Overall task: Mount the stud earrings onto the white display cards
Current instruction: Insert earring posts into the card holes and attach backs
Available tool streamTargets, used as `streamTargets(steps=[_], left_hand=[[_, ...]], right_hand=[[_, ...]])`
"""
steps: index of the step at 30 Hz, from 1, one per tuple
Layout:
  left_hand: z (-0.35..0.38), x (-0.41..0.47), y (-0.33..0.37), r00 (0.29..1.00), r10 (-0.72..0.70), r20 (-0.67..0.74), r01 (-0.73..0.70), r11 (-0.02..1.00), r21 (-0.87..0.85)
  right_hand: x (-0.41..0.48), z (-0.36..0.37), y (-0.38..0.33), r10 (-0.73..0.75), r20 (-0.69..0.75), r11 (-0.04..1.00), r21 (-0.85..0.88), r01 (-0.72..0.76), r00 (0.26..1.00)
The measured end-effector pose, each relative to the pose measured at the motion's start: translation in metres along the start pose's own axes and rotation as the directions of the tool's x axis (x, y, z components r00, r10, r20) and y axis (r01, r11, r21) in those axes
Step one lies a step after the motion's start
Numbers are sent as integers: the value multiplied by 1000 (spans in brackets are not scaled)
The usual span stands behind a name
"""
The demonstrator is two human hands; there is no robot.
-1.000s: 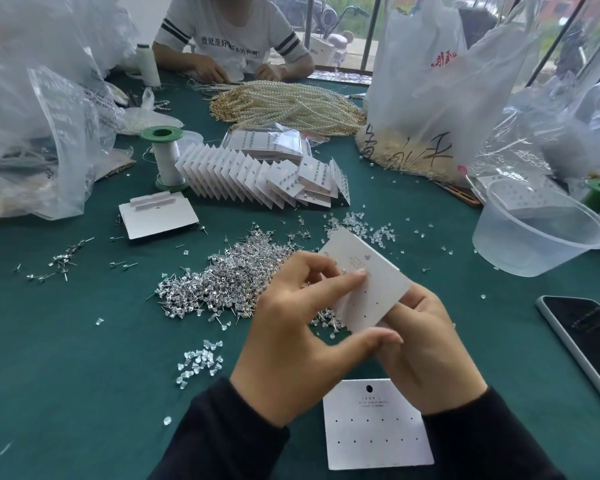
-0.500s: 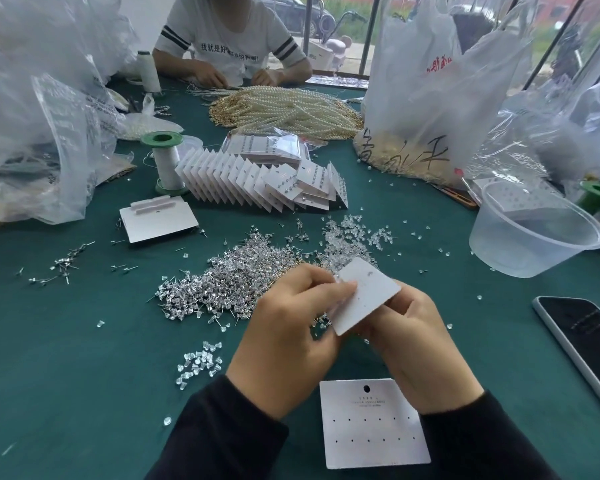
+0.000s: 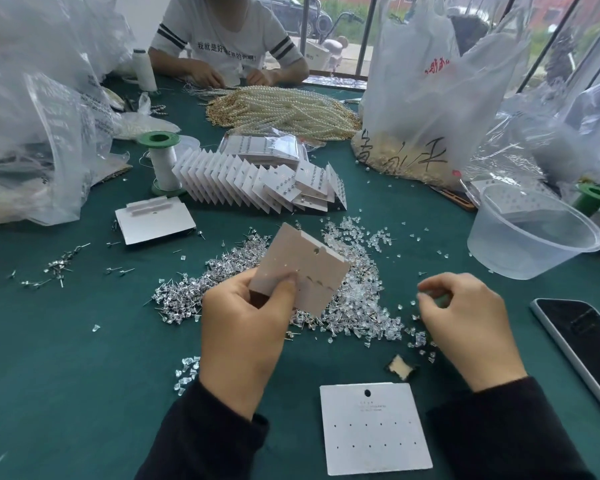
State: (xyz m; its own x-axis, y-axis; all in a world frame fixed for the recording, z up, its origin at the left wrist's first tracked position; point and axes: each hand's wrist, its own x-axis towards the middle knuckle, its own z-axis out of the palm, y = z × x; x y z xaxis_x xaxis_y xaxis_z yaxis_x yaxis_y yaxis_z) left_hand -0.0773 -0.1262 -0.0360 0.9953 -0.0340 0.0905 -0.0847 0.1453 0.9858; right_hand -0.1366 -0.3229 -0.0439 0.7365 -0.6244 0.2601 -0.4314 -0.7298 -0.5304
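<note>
Fingers [image 3: 286,284] of the left hand [image 3: 243,327] pinch a white display card [image 3: 300,268] by its lower left corner, thumb on the near face, and hold it tilted above the desk [image 3: 66,368]. Fingers [image 3: 430,289] of the right hand [image 3: 465,320] are curled together around something small; what it is cannot be told. The two hands are apart.

Under and behind the held card lies a heap of stud earrings [image 3: 194,289], silver and loose, merging on the right into a heap of clear earring backs [image 3: 361,306]. A second blank card [image 3: 374,431] lies flat near the body, between the two dark sleeves. A small torn scrap [image 3: 399,367] lies just beyond it.

The desk surface is dark green cloth. Farther back, a row of filled cards [image 3: 257,181] stands fanned, beside a green-capped spool [image 3: 163,161]. A card stack [image 3: 153,220] lies to the left. Pearl strands [image 3: 284,109] are heaped beyond. A clear plastic bowl [image 3: 534,233] and a phone [image 3: 582,344] sit at the right. Plastic bags [image 3: 426,91] crowd both sides.

A second person [image 3: 222,39] sits at the far edge. Windows behind show an outdoor area.
</note>
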Motion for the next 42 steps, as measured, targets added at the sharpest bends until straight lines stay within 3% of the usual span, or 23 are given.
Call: streamTargets(steps=[4, 8, 11, 14, 16, 42], left_hand=[[-2, 2, -1, 998, -64, 17, 65, 997, -45], [-1, 2, -1, 996, -82, 43, 85, 994, -70], [0, 0, -1, 994, -85, 67, 88, 995, -48], [2, -2, 0, 994, -82, 77, 82, 997, -5], [3, -2, -1, 994, -76, 80, 75, 997, 10], [5, -7, -7, 997, 5, 71, -19, 979, 205]], right_hand=[[1, 7, 0, 29, 97, 996, -83, -21, 995], [4, 9, 1, -13, 59, 996, -83, 18, 998], [-4, 5, -15, -211, -130, 960, 161, 230, 969], [-24, 7, -43, -414, -315, 774, 372, 512, 854], [-38, 15, -59, -475, -357, 687, 421, 593, 804], [-48, 37, -67, -479, -304, 671, 478, 566, 824]])
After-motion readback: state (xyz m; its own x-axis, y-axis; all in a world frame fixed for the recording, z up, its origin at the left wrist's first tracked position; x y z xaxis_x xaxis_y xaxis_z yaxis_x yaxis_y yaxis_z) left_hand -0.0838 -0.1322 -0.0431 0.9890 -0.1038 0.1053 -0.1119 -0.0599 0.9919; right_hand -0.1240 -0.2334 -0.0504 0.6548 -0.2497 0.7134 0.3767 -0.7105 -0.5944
